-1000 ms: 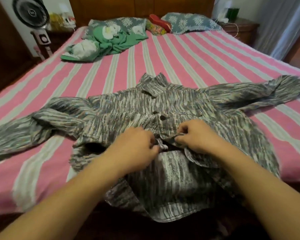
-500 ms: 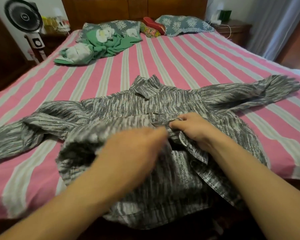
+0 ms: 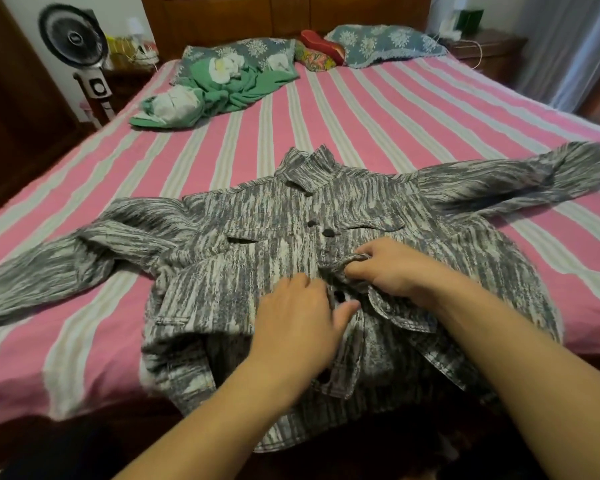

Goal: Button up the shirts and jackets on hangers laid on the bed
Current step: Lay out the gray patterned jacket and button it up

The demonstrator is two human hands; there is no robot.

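Bed (image 3: 378, 109), pink-striped sheet; pillows and green cloth (image 3: 229, 88) at 12 o'clock end. Grey streaked jacket (image 3: 257, 237) flat at centre, sleeves spread 9 and 3 o'clock. Right hand (image 3: 392, 271) grip pinching jacket front edge. Left hand (image 3: 298, 320) fingers relaxed, resting on jacket beside button (image 3: 341, 297).

You're in a home bedroom, no question. A wide bed (image 3: 378, 109) fills the room in front of you, spread with a pink and pale striped cover, and a dark wooden headboard (image 3: 284, 15) stands at its far end. Two blue patterned pillows (image 3: 385, 43) lie against it, with a crumpled green cloth (image 3: 229, 88) just near of the left one. Far left stands a pedestal fan (image 3: 71, 34) by the white wall. Far right you've got a wooden nightstand (image 3: 489, 51), and pale curtains (image 3: 565, 46) hang beyond it.
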